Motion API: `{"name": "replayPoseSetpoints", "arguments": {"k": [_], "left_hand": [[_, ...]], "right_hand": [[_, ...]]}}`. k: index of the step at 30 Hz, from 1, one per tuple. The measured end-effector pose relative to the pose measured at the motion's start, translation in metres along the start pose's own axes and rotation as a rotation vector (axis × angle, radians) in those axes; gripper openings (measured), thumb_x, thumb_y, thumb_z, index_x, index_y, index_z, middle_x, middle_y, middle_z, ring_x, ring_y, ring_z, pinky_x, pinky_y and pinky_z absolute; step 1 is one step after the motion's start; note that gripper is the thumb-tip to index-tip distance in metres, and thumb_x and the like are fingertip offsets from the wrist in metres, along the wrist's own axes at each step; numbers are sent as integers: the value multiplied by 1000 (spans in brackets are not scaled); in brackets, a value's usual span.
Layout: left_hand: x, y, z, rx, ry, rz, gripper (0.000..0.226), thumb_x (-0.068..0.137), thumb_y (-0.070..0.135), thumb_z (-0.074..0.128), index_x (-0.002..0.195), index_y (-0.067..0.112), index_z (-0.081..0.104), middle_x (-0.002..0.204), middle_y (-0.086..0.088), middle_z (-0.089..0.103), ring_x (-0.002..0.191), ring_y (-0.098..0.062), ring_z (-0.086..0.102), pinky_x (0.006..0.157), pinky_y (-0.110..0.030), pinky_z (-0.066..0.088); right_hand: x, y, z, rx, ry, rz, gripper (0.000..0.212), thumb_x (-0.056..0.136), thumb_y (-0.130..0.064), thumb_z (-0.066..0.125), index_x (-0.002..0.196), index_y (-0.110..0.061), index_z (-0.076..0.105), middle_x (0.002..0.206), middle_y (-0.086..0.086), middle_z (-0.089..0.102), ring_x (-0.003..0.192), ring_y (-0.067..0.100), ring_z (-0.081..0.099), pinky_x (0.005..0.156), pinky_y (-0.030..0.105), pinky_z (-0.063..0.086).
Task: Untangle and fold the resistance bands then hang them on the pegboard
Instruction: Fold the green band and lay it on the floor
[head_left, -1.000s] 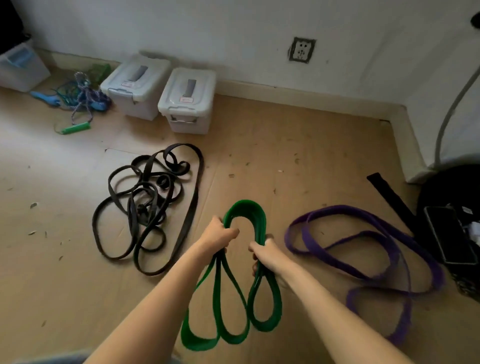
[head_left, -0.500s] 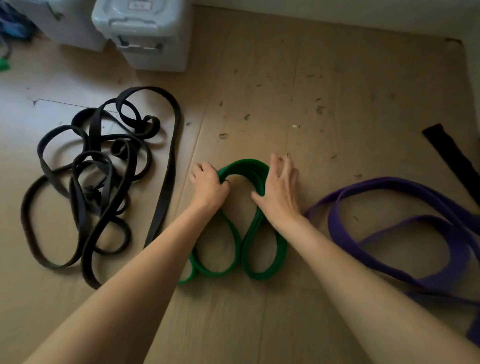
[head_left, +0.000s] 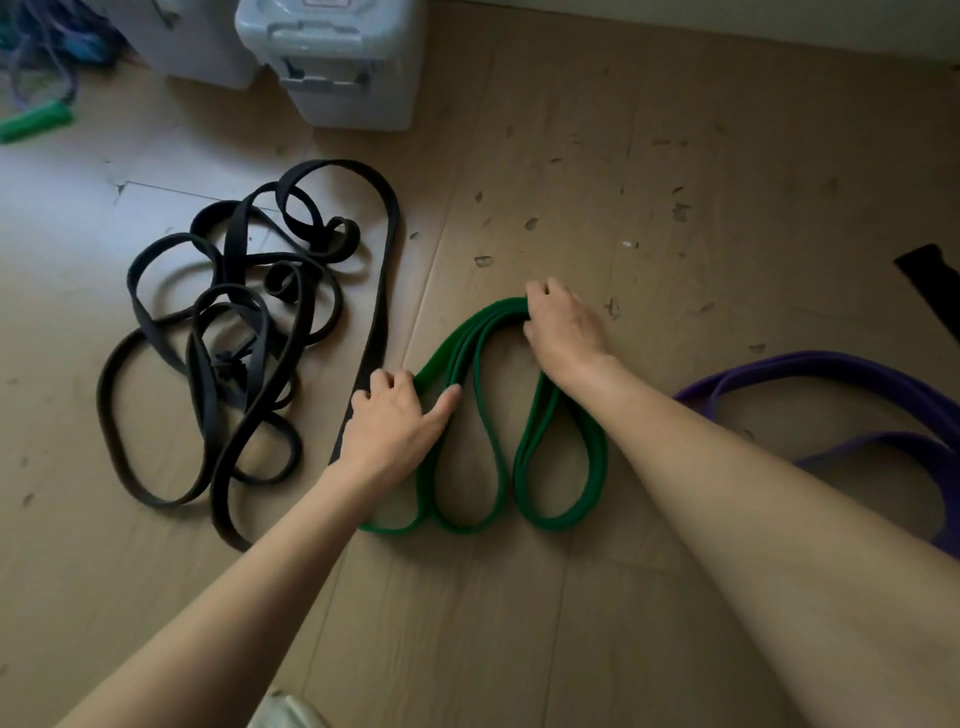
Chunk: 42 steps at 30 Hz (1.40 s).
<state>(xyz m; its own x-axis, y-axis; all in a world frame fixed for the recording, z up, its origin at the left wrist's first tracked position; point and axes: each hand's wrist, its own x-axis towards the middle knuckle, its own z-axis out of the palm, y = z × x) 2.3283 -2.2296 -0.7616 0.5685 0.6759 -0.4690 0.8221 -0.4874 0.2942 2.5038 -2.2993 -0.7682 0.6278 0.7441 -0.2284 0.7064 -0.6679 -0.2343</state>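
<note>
The green resistance band (head_left: 467, 338) lies on the wooden floor, folded into several side-by-side loops. My left hand (head_left: 395, 421) rests flat on its left strands, thumb stretched across them. My right hand (head_left: 563, 327) sits at the far end of the fold, fingers curled over the bend of the band. A tangled black band (head_left: 382, 301) lies just left of my left hand. Part of a purple band (head_left: 831, 366) is spread on the floor to the right, behind my right forearm. No pegboard is in view.
Two grey lidded bins (head_left: 337, 67) stand against the far wall. A skipping rope with a green handle (head_left: 36, 122) lies at the far left. A black strap (head_left: 935, 286) pokes in at the right edge. Small bits of debris dot the floor.
The green band went from hanging in my hands to lying on the floor. My right hand has moved up to the bend of the fold, and my left hand has slid down the left strands.
</note>
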Motion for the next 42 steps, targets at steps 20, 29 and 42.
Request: {"name": "replayPoseSetpoints", "arguments": {"k": [20, 29, 42], "left_hand": [[-53, -63, -10, -250, -480, 130, 108, 71, 17, 78, 147, 27, 2, 139, -8, 34, 114, -20, 50, 91, -28, 49], [-60, -80, -8, -201, -49, 144, 64, 84, 15, 62, 141, 20, 34, 118, -10, 61, 104, -21, 58, 89, -31, 46], [-76, -69, 5, -170, -41, 196, 73, 79, 17, 66, 142, 18, 28, 118, -7, 54, 93, -14, 54, 78, -22, 44]], "right_hand": [[-169, -72, 38, -50, -89, -256, 34, 90, -36, 52, 114, -12, 56, 121, 9, 54, 121, 30, 38, 99, 44, 29], [-184, -79, 52, 386, -85, -88, 30, 87, -29, 61, 105, -8, 48, 104, 5, 49, 88, 14, 44, 72, 18, 32], [-180, -88, 57, 513, -213, -123, 49, 80, -21, 67, 119, -11, 39, 120, 2, 39, 98, 17, 51, 81, 24, 44]]}}
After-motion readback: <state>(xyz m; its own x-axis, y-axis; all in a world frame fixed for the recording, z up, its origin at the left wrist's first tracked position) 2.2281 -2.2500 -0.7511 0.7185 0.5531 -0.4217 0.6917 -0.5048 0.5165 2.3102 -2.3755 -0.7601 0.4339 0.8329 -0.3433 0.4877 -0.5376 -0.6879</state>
